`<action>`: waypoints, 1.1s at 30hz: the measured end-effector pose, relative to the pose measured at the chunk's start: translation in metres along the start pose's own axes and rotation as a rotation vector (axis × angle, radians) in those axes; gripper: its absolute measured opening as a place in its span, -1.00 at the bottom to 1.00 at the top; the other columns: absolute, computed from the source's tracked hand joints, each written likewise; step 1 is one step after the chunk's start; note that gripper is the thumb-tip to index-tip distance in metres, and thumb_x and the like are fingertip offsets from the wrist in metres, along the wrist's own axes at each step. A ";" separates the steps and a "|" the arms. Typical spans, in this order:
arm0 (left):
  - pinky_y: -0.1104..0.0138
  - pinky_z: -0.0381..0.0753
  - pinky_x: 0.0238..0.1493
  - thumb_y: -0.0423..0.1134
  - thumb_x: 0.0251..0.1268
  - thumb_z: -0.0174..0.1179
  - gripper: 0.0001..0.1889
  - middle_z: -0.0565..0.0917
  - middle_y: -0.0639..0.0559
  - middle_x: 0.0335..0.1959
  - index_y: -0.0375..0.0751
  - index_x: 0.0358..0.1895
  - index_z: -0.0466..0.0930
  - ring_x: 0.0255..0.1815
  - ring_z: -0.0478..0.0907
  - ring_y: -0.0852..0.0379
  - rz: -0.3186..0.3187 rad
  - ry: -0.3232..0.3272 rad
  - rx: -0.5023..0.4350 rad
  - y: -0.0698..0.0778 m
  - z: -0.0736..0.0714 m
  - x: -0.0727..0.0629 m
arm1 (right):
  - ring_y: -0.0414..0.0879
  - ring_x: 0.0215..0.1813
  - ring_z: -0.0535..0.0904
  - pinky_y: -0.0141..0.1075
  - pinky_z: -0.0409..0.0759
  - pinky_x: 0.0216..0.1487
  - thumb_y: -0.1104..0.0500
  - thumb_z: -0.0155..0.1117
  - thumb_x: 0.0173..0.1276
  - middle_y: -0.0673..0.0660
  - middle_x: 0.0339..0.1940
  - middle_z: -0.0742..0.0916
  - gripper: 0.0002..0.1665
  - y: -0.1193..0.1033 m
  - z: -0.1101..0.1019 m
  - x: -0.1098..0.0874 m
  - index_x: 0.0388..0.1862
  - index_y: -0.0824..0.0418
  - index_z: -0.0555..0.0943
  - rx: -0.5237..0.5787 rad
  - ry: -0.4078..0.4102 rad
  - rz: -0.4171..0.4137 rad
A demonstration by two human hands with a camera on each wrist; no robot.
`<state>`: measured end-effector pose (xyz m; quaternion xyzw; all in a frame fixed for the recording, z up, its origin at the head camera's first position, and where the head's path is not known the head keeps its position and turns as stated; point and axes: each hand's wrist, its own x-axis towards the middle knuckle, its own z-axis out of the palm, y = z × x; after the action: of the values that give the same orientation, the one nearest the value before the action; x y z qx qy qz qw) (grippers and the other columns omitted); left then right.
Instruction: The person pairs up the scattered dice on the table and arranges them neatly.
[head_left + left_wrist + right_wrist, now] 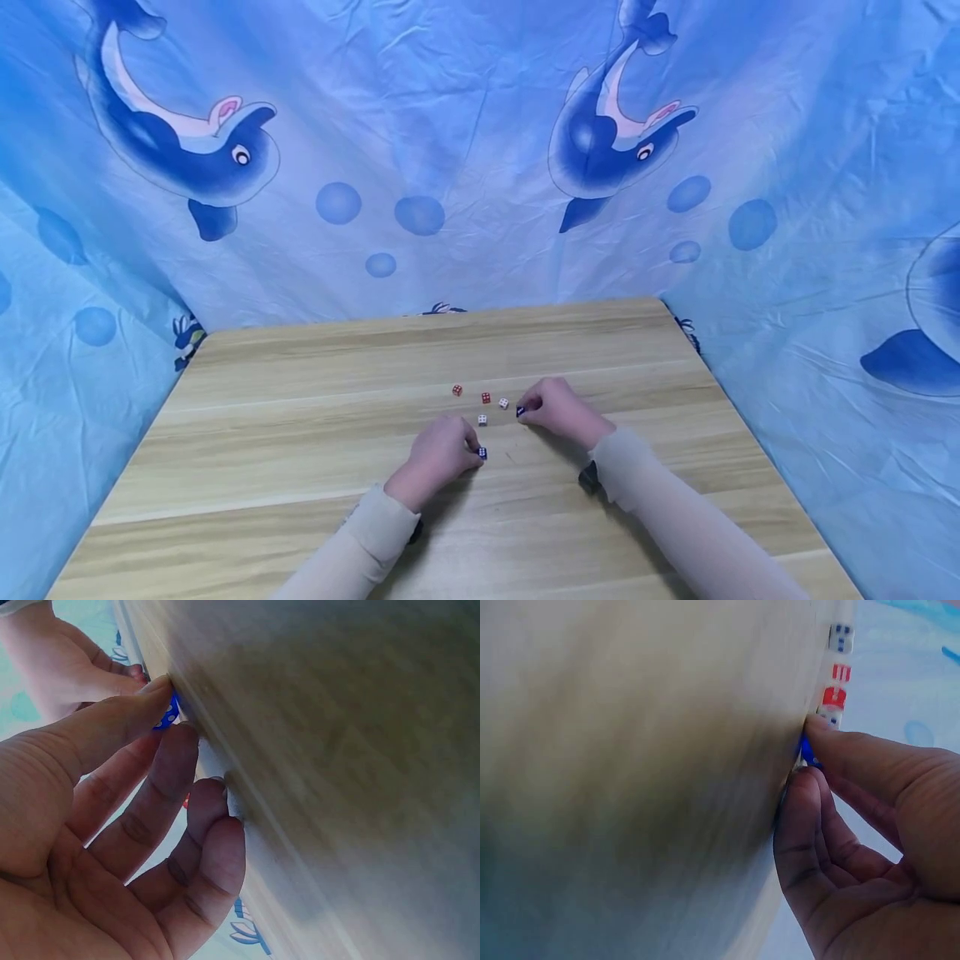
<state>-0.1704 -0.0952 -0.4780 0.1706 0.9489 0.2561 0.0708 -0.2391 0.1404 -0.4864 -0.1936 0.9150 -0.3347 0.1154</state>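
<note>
In the head view my left hand [442, 450] pinches a blue die [482, 453] with white dots, low at the wooden tabletop. The left wrist view shows that blue die [166, 714] between thumb and fingertip, the other fingers curled beside it. My right hand [558, 408] pinches a second blue die [521, 411], farther back and to the right; the right wrist view shows this die [810, 753] between thumb and forefinger. Between and behind the hands lie two white dice, the nearer one [482, 421] and the farther one [503, 403], and two red dice, right [486, 398] and left [457, 390].
The wooden table [300, 467] spreads out around both hands. Behind it and at its sides hangs a blue cloth [480, 150] printed with dolphins and bubbles. A dark wrist device [589, 478] shows under the right sleeve.
</note>
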 end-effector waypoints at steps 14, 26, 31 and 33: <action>0.26 0.54 -0.41 -0.23 -0.04 0.58 -0.82 0.62 0.25 -0.51 0.03 -0.54 0.71 -0.45 0.52 0.20 -0.008 0.013 0.015 0.004 0.000 -0.001 | -0.27 -0.40 0.59 -0.33 0.60 -0.29 0.25 0.55 0.20 -0.17 -0.45 0.71 -0.83 -0.028 0.033 -0.022 -0.20 0.18 0.81 0.027 -0.082 -0.159; 0.27 0.51 -0.47 -0.25 -0.03 0.58 -0.83 0.61 0.25 -0.55 0.00 -0.54 0.72 -0.51 0.48 0.22 -0.005 0.018 0.003 0.004 0.001 0.000 | -0.30 -0.45 0.59 -0.37 0.60 -0.35 0.32 0.56 0.17 -0.16 -0.50 0.71 -0.83 -0.039 0.045 -0.022 -0.23 0.20 0.81 0.078 -0.098 -0.197; 0.28 0.53 -0.44 -0.26 -0.04 0.58 -0.84 0.63 0.23 -0.53 -0.02 -0.50 0.74 -0.49 0.50 0.22 -0.011 0.008 0.001 0.005 0.001 -0.002 | -0.27 -0.44 0.58 -0.36 0.61 -0.33 0.32 0.58 0.15 -0.13 -0.52 0.68 -0.80 -0.036 0.044 -0.024 -0.23 0.22 0.78 0.101 -0.098 -0.188; 0.29 0.52 -0.46 -0.26 -0.02 0.58 -0.85 0.63 0.23 -0.53 -0.03 -0.50 0.74 -0.49 0.49 0.22 -0.014 0.007 0.000 0.006 0.000 -0.001 | -0.27 -0.44 0.60 -0.35 0.62 -0.33 0.31 0.58 0.15 -0.14 -0.52 0.69 -0.84 -0.035 0.043 -0.023 -0.28 0.21 0.78 0.108 -0.094 -0.187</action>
<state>-0.1675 -0.0906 -0.4744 0.1633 0.9503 0.2560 0.0692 -0.1937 0.1015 -0.4933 -0.2868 0.8672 -0.3834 0.1366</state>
